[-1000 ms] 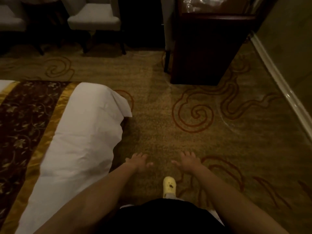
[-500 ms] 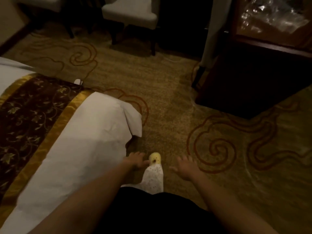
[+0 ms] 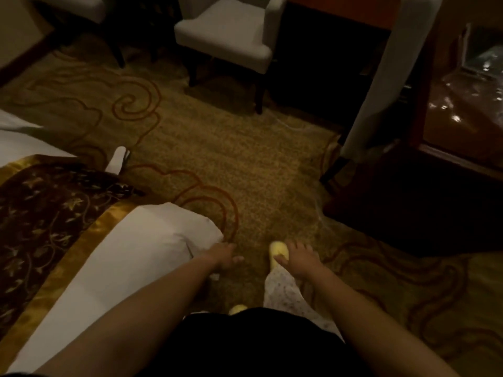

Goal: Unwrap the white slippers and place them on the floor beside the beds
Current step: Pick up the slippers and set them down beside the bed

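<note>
Now we see our left hand (image 3: 223,255) and right hand (image 3: 298,259) stretched forward, both empty with fingers loosely spread, above the gold swirl-patterned carpet (image 3: 245,164). One flat white slipper (image 3: 117,160) lies on that carpet, just beside the white-sheeted bed (image 3: 130,257).

Hotel room: bed (image 3: 114,257), armchair (image 3: 226,36), carpet (image 3: 231,159)

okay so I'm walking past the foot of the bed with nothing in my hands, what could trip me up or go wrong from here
1. The room is dim and the white slipper on the carpet beside the bed is half hidden by the bed runner; you could step on it.
2. Both the left hand and the right hand are empty, so any remaining slippers still need fetching.
3. The dark cabinet and armchair legs narrow the path.
</note>
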The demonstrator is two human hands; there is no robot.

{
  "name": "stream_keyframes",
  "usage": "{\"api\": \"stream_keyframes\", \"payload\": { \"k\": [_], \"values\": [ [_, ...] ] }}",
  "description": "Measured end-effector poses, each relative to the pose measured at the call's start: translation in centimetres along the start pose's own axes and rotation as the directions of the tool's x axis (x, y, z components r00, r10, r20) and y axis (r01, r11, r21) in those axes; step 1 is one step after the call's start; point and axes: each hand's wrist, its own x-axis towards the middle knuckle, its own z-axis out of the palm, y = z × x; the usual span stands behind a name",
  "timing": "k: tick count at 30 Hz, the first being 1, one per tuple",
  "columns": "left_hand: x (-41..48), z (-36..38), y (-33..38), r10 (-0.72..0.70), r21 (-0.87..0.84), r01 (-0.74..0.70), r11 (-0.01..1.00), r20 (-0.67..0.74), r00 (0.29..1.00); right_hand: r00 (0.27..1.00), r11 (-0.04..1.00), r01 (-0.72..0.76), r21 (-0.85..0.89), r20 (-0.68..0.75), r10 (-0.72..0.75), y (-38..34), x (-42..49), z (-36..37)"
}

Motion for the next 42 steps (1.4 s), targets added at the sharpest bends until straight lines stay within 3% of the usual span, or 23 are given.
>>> {"api": "stream_keyframes", "payload": {
  "k": [7,12,19,26,32,35,42],
  "values": [
    [8.1,-10.7,-0.5,-0.157,-0.168,0.155,0.973,0.006,0.988,0.990,0.982,0.101,-0.159,0.110,-0.084,-0.9,13.0,-14.0],
    [11.3,-17.7,-0.2,-0.228,-0.373,0.178,0.911,-0.095,0.969,0.989,0.940,0.115,-0.320,0.122,-0.080,-3.2,20.0,-23.4],
    [15.0,-24.9,-4.5,-0.349,-0.493,0.291,0.820,-0.028,0.937,0.963,0.886,0.216,-0.410,0.237,-0.125,-9.9,29.2,-29.8],
    [19.2,-33.8,-13.9,-0.468,-0.630,0.364,0.686,0.002,0.884,0.933,0.799,0.338,-0.497,0.287,-0.216,-21.6,39.0,-37.2],
    [20.7,-43.6,-20.9,-0.503,-0.766,0.319,0.559,-0.008,0.864,0.911,0.752,0.411,-0.515,0.256,-0.323,-33.7,45.4,-44.6],
    [21.6,-47.6,-23.7,-0.538,-0.771,0.294,0.565,-0.074,0.840,0.888,0.684,0.460,-0.566,0.303,-0.346,-38.9,48.5,-46.9],
    [23.3,-53.2,-33.5,-0.640,-0.854,0.317,0.412,-0.024,0.768,0.831,0.513,0.556,-0.654,0.407,-0.380,-52.8,56.7,-50.4]
  ]
}}
